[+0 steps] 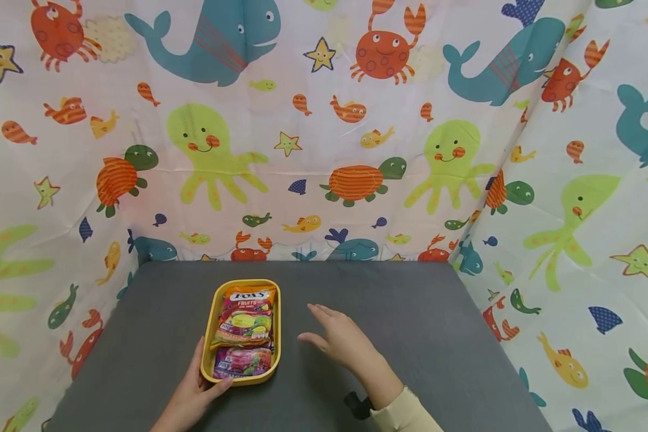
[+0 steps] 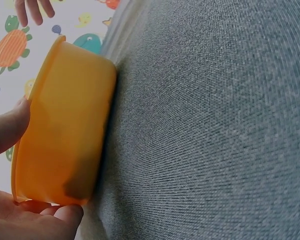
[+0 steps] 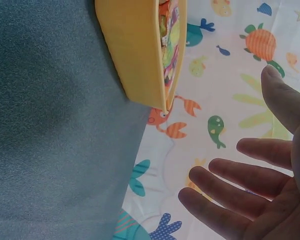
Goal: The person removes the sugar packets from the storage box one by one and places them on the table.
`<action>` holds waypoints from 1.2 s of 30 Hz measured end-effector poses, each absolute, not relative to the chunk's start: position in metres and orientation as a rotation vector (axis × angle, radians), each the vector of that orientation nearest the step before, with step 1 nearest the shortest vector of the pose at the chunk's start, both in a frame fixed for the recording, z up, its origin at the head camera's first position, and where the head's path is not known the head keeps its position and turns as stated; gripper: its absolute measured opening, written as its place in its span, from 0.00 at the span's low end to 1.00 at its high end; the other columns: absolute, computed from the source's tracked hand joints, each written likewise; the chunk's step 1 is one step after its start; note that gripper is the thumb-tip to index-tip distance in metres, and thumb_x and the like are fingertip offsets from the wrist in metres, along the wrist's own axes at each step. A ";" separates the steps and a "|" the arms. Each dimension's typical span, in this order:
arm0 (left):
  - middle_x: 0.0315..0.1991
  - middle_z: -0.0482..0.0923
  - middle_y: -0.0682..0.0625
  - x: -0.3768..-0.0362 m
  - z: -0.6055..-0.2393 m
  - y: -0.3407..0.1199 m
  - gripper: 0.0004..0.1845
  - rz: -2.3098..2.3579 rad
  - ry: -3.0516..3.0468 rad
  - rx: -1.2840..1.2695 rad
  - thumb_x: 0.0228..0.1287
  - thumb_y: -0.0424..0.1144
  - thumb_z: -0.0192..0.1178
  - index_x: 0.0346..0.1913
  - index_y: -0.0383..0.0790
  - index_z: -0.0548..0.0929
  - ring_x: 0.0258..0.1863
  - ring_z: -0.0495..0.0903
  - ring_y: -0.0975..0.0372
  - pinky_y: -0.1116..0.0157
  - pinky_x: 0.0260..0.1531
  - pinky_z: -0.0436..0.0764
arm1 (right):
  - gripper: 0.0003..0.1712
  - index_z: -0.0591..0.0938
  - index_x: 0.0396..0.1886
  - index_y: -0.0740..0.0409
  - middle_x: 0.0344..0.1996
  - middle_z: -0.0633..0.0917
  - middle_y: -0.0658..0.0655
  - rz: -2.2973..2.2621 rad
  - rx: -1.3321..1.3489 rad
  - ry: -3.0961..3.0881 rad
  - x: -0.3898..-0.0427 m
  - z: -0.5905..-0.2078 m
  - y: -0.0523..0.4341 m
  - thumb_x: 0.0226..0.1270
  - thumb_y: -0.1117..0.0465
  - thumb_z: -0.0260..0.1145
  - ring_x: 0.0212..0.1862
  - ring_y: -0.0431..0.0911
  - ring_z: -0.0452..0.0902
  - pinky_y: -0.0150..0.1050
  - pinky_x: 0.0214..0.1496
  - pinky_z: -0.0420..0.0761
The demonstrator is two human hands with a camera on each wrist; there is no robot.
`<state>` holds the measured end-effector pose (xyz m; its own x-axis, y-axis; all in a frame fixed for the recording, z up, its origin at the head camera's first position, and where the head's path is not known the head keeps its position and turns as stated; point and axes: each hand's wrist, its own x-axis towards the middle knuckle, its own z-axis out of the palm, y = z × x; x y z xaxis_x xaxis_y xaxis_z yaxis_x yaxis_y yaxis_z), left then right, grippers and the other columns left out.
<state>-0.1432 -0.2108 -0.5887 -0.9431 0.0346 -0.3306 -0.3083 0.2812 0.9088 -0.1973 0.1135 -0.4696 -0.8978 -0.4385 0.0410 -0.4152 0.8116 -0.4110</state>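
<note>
A yellow plastic tub (image 1: 278, 336) stands on the dark grey table, holding candy packets. The upper, orange packet (image 1: 244, 317) reads "FOX'S FRUITS"; a purple packet (image 1: 243, 361) lies at the near end. My left hand (image 1: 194, 387) grips the tub's near left corner, thumb at the near rim and fingers along the outer side. In the left wrist view the tub's smooth side wall (image 2: 67, 120) shows between thumb and fingers. To the right of the tub, my right hand (image 1: 342, 339) hovers apart from it, fingers extended and thumb spread, holding nothing.
Grey cloth covers the table (image 1: 410, 336). White curtains (image 1: 313, 150) printed with sea animals hang behind the table and along both sides. A dark strap piece (image 1: 358, 405) sits at my right wrist, beside a pale sleeve (image 1: 407, 414).
</note>
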 end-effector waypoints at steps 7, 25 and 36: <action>0.81 0.33 0.32 -0.142 -0.589 -0.211 0.67 1.717 2.275 -0.264 0.62 0.57 0.69 0.79 0.53 0.21 0.78 0.47 0.39 0.40 0.71 0.62 | 0.45 0.70 0.75 0.54 0.71 0.75 0.57 -0.654 -0.696 2.925 -0.202 -0.471 0.108 0.67 0.34 0.64 0.71 0.53 0.72 0.53 0.69 0.75; 0.81 0.34 0.32 -0.140 -0.591 -0.214 0.67 1.727 2.283 -0.283 0.61 0.56 0.70 0.80 0.54 0.22 0.78 0.47 0.39 0.40 0.71 0.62 | 0.43 0.70 0.75 0.57 0.70 0.75 0.60 -0.715 -0.730 2.908 -0.210 -0.471 0.085 0.69 0.36 0.63 0.70 0.53 0.72 0.52 0.69 0.74; 0.82 0.37 0.34 -0.140 -0.594 -0.213 0.64 1.807 2.295 -0.214 0.63 0.51 0.70 0.81 0.56 0.26 0.78 0.51 0.44 0.45 0.71 0.66 | 0.45 0.71 0.74 0.58 0.70 0.76 0.58 -0.729 -0.715 2.884 -0.218 -0.477 0.074 0.69 0.32 0.59 0.71 0.52 0.72 0.52 0.70 0.73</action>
